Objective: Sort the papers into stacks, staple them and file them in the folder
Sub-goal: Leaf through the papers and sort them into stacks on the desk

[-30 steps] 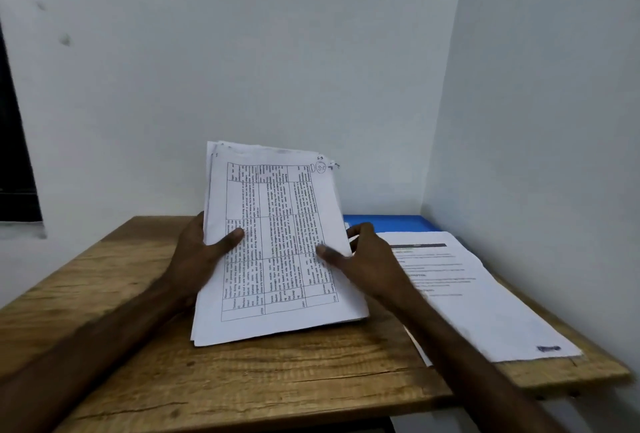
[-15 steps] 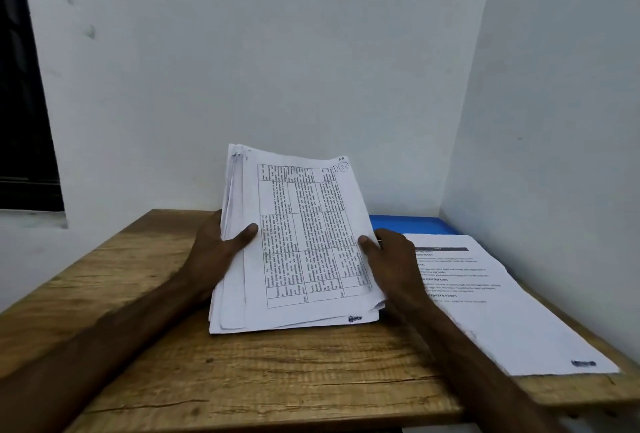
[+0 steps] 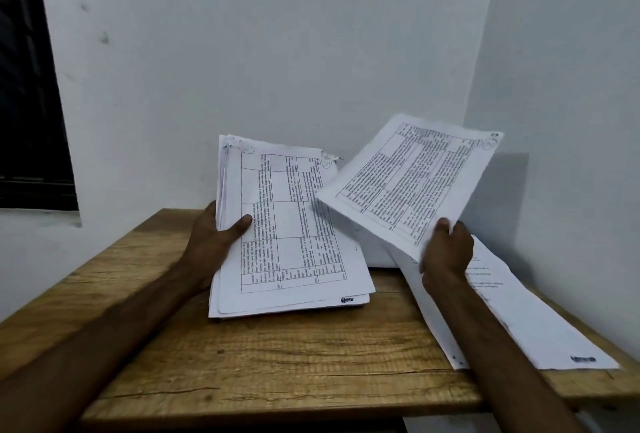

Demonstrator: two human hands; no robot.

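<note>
At the worktop's (image 3: 277,363) middle, the left hand (image 3: 211,242) grips a printed paper stack (image 3: 287,232); the right hand (image 3: 446,249) pinches one raised sheet (image 3: 412,180).

Plain room corner: wooden desk (image 3: 277,356), white walls (image 3: 259,52)

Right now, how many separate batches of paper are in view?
3. One stack propped on the table in the left hand; one batch lifted in the right hand; one pile flat at the table's right. More may hide behind the lifted batch.
</note>
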